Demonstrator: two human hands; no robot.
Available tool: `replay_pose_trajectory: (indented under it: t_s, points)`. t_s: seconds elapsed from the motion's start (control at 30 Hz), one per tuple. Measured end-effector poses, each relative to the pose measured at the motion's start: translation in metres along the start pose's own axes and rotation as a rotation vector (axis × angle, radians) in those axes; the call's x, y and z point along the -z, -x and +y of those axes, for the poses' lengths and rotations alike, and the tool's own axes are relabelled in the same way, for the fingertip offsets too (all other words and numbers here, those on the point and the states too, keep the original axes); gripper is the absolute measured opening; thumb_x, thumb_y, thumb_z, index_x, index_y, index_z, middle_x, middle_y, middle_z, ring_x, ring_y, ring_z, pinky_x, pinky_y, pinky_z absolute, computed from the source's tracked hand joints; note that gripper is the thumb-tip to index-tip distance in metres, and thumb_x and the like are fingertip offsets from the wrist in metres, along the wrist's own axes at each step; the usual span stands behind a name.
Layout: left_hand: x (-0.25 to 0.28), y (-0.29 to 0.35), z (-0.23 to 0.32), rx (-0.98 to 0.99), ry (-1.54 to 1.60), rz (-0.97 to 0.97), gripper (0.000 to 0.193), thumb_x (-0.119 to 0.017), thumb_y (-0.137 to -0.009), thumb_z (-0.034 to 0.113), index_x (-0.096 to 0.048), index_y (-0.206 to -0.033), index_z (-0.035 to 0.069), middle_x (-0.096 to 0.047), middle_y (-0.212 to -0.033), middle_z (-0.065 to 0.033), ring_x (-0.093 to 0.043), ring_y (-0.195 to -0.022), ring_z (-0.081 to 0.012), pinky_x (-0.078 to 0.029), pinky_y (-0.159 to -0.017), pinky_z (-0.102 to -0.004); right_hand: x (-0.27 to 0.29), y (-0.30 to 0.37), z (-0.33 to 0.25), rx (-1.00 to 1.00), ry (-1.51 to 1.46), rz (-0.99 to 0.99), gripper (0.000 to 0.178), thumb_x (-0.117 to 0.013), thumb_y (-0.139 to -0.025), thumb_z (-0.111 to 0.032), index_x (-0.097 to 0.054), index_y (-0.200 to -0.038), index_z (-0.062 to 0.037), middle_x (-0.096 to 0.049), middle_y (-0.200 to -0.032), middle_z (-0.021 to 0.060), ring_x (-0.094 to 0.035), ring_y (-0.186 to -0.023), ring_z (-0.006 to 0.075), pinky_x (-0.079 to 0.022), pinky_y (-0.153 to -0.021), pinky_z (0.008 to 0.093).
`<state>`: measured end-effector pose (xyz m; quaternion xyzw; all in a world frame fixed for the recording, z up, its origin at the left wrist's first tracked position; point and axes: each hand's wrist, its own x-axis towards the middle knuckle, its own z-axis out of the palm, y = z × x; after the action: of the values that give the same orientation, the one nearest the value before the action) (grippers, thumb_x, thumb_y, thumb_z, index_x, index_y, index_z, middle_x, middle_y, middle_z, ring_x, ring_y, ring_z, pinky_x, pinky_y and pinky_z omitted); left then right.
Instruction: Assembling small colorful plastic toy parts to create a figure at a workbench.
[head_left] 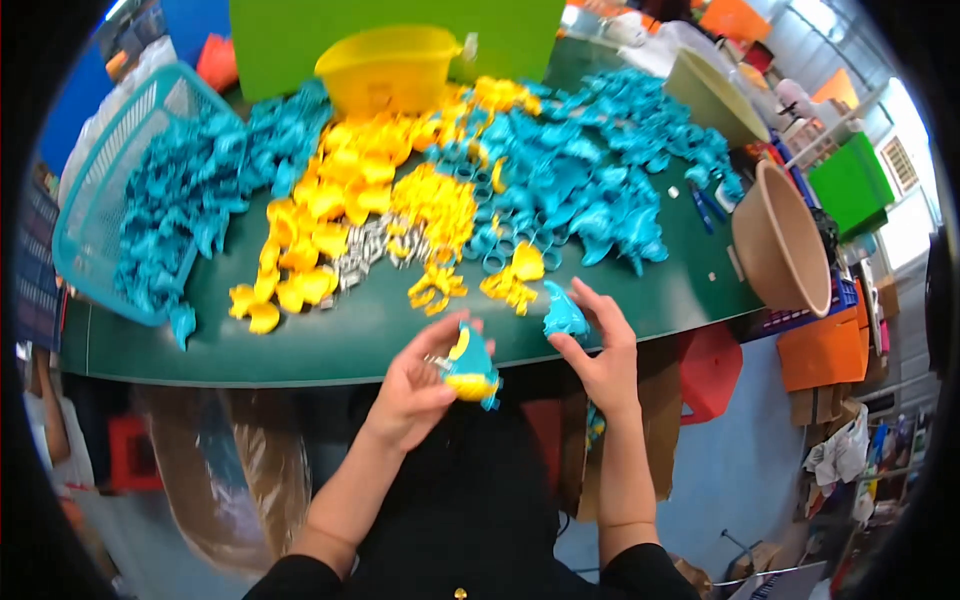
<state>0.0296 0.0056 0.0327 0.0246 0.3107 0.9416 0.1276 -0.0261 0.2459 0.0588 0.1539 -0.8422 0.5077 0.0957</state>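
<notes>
My left hand [408, 392] is closed around a teal-and-yellow plastic toy part [472, 366], held just past the table's front edge. A small metallic bit sticks out beside its thumb. Between the thumb and fingers of my right hand [607, 350] is a teal plastic piece [565, 312]. The two pieces are apart. Beyond my hands lie small yellow pieces [436, 287], teal rings [510, 243] and a heap of small silver parts [362, 252]. Larger yellow shells [345, 185] and a big pile of teal shells [590, 180] spread farther back.
A teal basket [75, 235] full of teal pieces stands at the left. A yellow tub [390, 70] sits at the back, with a brown bowl [780, 240] and blue pliers [712, 205] at the right. The green table [330, 352] curves in front of me; below is a red stool [712, 370].
</notes>
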Motion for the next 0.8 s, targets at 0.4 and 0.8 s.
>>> replay_pose_trajectory:
  t_s: [0.4,0.8]
  points:
    - [0.003,0.005,0.007,-0.059,-0.254,-0.042,0.089,-0.079,-0.071,-0.005,-0.038,-0.15,-0.002,-0.042,-0.153,-0.0174,-0.046,-0.138,-0.027,-0.043,-0.112,-0.0407,-0.053,0.031,-0.045,0.062,-0.262,-0.156,0.055,-0.082,-0.079,-0.004,-0.063,-0.129,0.0054,-0.059,-0.12,0.014,-0.064,-0.108,0.0193,-0.053,-0.092,0.0299]
    - [0.014,0.004,0.003,-0.268,-0.311,-0.016,0.062,-0.074,-0.092,0.014,-0.046,-0.146,0.001,-0.051,-0.14,-0.0113,-0.055,-0.124,-0.0221,-0.053,-0.099,-0.0354,-0.071,0.022,-0.039,-0.109,-0.41,-0.278,0.066,-0.084,-0.074,0.0,-0.058,-0.135,0.0033,-0.053,-0.125,0.0114,-0.059,-0.116,0.0197,-0.052,-0.092,0.0302]
